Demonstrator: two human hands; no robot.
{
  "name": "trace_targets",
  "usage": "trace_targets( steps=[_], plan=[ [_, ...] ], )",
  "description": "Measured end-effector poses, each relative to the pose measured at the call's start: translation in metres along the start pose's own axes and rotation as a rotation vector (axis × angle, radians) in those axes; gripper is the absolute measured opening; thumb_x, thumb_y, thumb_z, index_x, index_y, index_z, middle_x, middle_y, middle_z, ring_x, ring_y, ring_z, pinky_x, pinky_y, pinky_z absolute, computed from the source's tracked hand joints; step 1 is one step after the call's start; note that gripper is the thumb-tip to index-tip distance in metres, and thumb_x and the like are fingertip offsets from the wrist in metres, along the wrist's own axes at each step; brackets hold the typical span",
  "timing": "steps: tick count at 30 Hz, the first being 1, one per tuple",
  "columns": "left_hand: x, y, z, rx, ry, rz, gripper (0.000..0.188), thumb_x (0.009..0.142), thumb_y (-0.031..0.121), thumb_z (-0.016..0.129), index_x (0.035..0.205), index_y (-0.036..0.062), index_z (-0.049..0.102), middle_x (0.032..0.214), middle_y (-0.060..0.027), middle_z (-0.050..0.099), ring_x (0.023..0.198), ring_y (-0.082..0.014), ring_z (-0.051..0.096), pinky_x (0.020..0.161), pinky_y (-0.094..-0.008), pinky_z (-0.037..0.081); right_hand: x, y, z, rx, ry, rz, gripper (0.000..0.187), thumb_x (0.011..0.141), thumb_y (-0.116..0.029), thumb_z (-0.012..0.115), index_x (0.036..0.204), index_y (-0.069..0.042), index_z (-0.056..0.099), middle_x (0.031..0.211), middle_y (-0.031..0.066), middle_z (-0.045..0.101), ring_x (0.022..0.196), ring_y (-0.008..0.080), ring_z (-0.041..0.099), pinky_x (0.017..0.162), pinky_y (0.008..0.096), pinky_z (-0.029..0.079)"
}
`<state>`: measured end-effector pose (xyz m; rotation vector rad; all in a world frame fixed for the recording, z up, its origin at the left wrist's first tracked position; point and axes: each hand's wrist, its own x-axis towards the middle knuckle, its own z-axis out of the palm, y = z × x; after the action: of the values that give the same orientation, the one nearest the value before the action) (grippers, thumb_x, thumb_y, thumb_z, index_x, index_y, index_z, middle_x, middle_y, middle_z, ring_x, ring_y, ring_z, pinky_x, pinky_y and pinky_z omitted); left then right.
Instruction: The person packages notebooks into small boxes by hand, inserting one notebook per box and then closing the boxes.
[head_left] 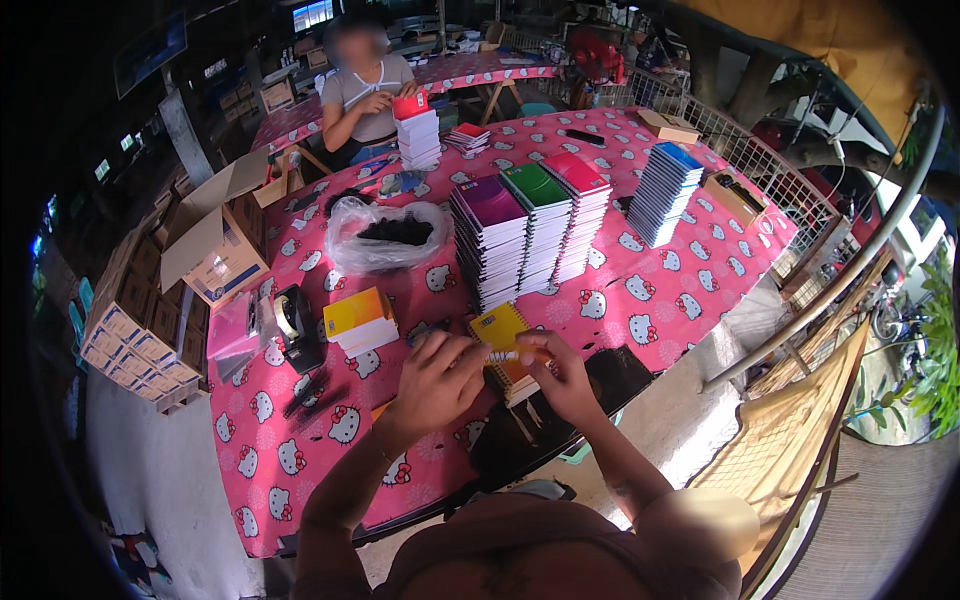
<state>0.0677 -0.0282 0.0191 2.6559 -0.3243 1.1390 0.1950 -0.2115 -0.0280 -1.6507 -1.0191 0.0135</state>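
Note:
A yellow-covered spiral notebook (497, 324) lies in front of me at the table's near edge, with more notebook edges showing beneath it. Across its near part runs a white wire coil (501, 356) between my two hands. My left hand (438, 378) is closed, its bent fingertips at the coil's left end. From the other side, my right hand (562, 376) pinches at the coil's right end, thumb and forefinger together. My fingers partly hide what they grip. Left of my hands sits a short stack of yellow-covered pads (360, 318).
Tall stacks of purple (488, 245), green (538, 225), pink (582, 210) and blue notebooks (664, 195) stand beyond my hands. A plastic bag (385, 236), black tape dispenser (297, 330) and cartons (215, 250) are left. Across the table, a person (368, 95) handles red-covered notebooks (415, 130).

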Motion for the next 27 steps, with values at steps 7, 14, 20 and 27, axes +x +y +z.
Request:
trace_targets(
  steps=[7,14,20,27],
  plan=[
    [-0.057,-0.038,0.09,-0.216,-0.153,0.001,0.032,0.081,-0.003,0.069,0.111,0.0056,0.069,0.127,-0.0116,0.062,0.121,-0.0315,0.06,0.095,-0.041,0.054,-0.019,0.083,-0.01,-0.013,-0.185,0.071,0.08,0.078,-0.014,0.082,0.146,-0.004,0.042,0.141,0.0207,0.052,0.13,0.0352,0.053,0.106,0.0399,0.044],
    [-0.057,-0.031,0.092,-0.232,-0.22,-0.093,0.035,0.084,0.003,0.068,0.118,0.0088,0.066,0.131,-0.0103,0.06,0.126,-0.0296,0.057,0.099,-0.0427,0.052,-0.022,0.093,-0.01,0.069,-0.174,0.114,0.078,0.077,-0.013,0.082,0.145,-0.004,0.045,0.145,0.0209,0.05,0.132,0.0371,0.051,0.106,0.0407,0.044],
    [-0.004,-0.047,0.089,-0.153,0.055,-0.21,0.028,0.089,0.019,0.066,0.113,0.0034,0.068,0.119,-0.0172,0.067,0.112,-0.0351,0.064,0.091,-0.049,0.051,-0.03,0.064,0.001,-0.292,0.168,-0.222,0.054,0.08,-0.018,0.077,0.129,-0.006,0.056,0.136,0.0152,0.055,0.122,0.0371,0.055,0.099,0.0488,0.042],
    [0.033,-0.082,0.143,-0.029,-0.646,-0.715,0.044,0.103,0.038,0.043,0.107,0.0011,0.067,0.106,-0.0231,0.069,0.095,-0.0462,0.065,0.086,-0.051,0.05,-0.018,0.067,0.068,-0.554,0.313,-0.363,0.029,0.081,-0.02,0.069,0.108,-0.013,0.063,0.111,0.0044,0.059,0.108,0.0261,0.057,0.094,0.045,0.037]
  ],
)
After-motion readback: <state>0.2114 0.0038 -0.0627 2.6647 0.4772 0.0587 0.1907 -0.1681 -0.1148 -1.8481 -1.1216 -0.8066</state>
